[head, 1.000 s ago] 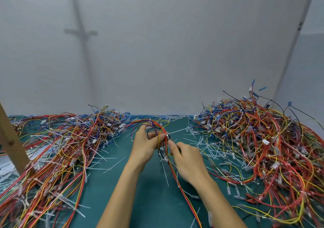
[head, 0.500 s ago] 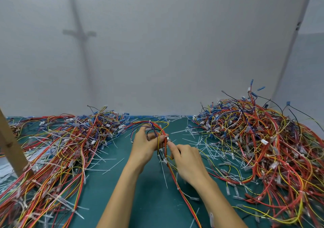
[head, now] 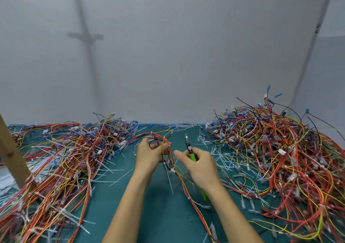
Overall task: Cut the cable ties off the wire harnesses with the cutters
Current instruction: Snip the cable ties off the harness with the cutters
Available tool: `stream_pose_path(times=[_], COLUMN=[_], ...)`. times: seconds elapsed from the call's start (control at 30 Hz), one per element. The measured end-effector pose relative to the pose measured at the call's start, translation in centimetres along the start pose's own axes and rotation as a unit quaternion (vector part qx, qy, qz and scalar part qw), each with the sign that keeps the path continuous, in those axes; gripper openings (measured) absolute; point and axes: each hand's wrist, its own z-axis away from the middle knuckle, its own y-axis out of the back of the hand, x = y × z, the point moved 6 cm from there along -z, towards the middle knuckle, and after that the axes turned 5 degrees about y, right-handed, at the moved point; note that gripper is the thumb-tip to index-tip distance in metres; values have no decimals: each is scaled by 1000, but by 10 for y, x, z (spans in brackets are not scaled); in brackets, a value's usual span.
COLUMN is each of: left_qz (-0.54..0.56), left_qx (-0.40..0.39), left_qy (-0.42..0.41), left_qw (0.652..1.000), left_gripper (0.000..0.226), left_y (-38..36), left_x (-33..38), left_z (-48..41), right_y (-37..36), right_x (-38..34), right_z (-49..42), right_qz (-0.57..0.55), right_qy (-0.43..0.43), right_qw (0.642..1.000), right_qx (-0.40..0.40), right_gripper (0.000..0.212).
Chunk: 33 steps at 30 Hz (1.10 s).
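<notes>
Pulled back from the harness [head: 179, 177], the right hand [head: 201, 165] grips green cutters [head: 189, 146], tips up; the left hand [head: 149, 154] clutches the harness above the table [head: 160, 214]. 1 tie likely snipped, more remain.

A workshop bench: green mat [head: 158, 214] heaped with wire harnesses [head: 280, 149] and strewn cable ties [head: 229, 160], before a white wall [head: 168, 55].

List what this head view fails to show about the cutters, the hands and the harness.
- The cutters: handles mostly hidden inside the right hand; the blade gap is too small to judge.
- The harness: the left hand holds it, but the back of the hand hides where.
- Its lower end: cut off by the bottom edge.
- The right wire pile: cut off by the right edge.
</notes>
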Motion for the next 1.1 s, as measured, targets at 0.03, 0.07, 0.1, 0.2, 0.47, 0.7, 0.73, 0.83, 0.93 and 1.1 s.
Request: stream_pose_path(times=[0.03,0.07,0.1,0.2,0.47,0.7,0.73,0.83,0.93,1.1], left_qz=[-3,-6,-6,-6,-25,-9,-8,25,56,98], left_qx=[8,15,22,37,48,5,-3,-31,-51,-45], left_qy=[4,8,11,14,-3,-37,-37,-23,-20,17], left_qw=[1000,1000,1000,999,999,999,999,999,997,994], left_gripper=[26,27,28,31,22,24,26,37,42,44], left_y=[1,3,4,6,4,-5,-6,-8,-7,-7], left_x=[-1,-2,-3,-5,-7,-4,-4,-5,-4,-6], left_z=[-1,-2,-2,-3,-4,-1,-1,-1,-1,-2], right_y=[-2,-4,-7,-17,-27,-20,-19,-11,-2,6], right_x=[-2,-3,-4,-4,-4,-1,-1,0,1,3], right_z=[1,1,2,5,10,6,6,4,2,0], right_qz=[-20,-37,-46,-32,18,-33,-57,-126,-187,-240], right_qy=[4,7,9,7,15,-11,-15,-34,-55,-79], right_qw=[1000,999,998,996,994,999,998,991,978,961], right_qx=[-12,-27,-41,-78,-107,-40,-27,24,71,114], right_gripper=[49,47,46,46,23,21,23,26,28,19])
